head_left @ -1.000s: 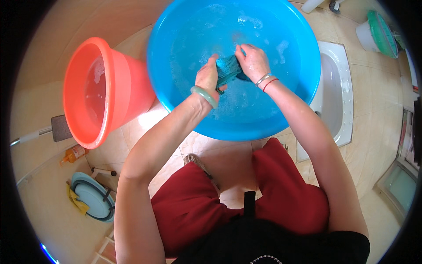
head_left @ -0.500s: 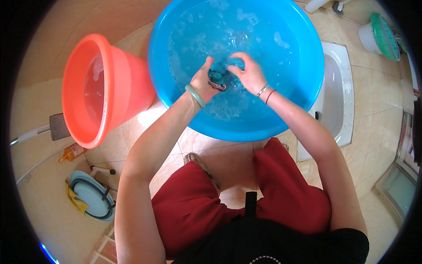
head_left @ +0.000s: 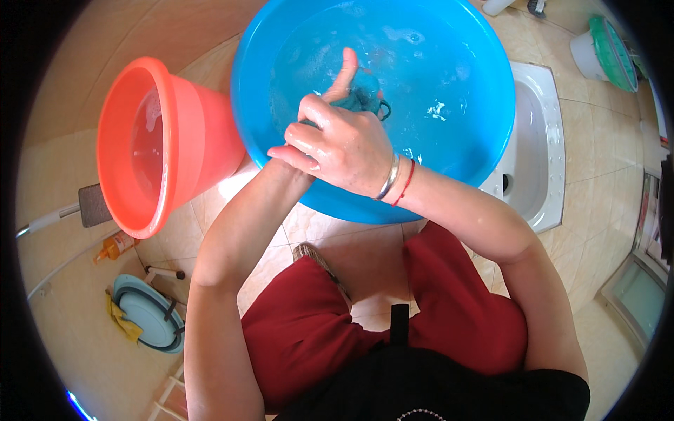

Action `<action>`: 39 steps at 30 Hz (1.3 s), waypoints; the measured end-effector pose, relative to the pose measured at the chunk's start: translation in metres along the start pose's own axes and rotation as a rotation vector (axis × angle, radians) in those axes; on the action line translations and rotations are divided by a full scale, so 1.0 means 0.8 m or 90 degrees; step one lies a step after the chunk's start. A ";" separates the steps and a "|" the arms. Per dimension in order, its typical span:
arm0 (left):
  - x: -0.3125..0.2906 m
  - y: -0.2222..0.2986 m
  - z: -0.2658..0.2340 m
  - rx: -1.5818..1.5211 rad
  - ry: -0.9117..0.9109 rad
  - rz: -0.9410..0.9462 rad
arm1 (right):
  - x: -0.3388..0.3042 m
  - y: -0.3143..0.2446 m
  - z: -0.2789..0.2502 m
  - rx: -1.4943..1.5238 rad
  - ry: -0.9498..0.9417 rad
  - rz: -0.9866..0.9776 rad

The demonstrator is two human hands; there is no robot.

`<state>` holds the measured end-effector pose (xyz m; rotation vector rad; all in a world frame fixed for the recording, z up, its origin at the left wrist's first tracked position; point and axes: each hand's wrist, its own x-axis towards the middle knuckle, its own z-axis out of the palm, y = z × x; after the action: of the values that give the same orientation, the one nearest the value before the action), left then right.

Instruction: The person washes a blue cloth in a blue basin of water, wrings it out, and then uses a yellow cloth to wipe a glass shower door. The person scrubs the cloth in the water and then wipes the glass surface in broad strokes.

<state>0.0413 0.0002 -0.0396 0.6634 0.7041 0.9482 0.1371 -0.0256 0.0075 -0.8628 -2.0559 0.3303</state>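
Over the big blue basin (head_left: 484, 140) of sudsy water, my left hand (head_left: 344, 77) has its thumb raised and a wet teal cloth (head_left: 361, 95) in its palm. A small dark loop (head_left: 385, 110) sticks out at the cloth's right side. My right hand (head_left: 347, 144) lies across the left wrist and the base of that hand, fingers bent, back toward me. What is under its fingers is hidden, and the left wrist's bangle is out of sight. A silver bangle and a red string circle the right wrist.
A coral bucket (head_left: 203, 133) with sudsy water stands left of the basin. To the right, a white squat-toilet pan (head_left: 551, 147) is set in the tiled floor. A grey folding basin (head_left: 147, 316) and an orange bottle (head_left: 116, 245) are at lower left; a green-lined bin (head_left: 611, 56) stands far right.
My right hand has moved left and nearer, from the water onto my left wrist. The left hand has risen slightly, still with the teal cloth. The green bangle has gone out of sight.
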 end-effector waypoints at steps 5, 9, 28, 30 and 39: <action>-0.003 -0.006 0.011 -0.037 0.092 -0.009 | 0.005 0.019 -0.001 -0.063 0.067 -0.037; -0.006 -0.021 0.010 -0.176 0.186 -0.047 | 0.005 0.031 -0.003 -0.017 0.029 0.026; 0.013 -0.042 -0.069 0.154 0.400 -0.194 | -0.105 0.177 0.010 -0.219 -0.437 0.465; 0.017 -0.059 -0.084 0.158 0.393 -0.213 | -0.120 0.201 0.034 -0.113 -0.304 0.589; 0.020 -0.028 -0.059 -0.297 0.132 -0.252 | -0.042 0.048 0.011 0.199 -0.033 0.224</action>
<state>0.0216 0.0138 -0.0886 0.0094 0.7281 0.7772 0.1609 -0.0200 -0.0379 -1.0249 -1.8263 0.8492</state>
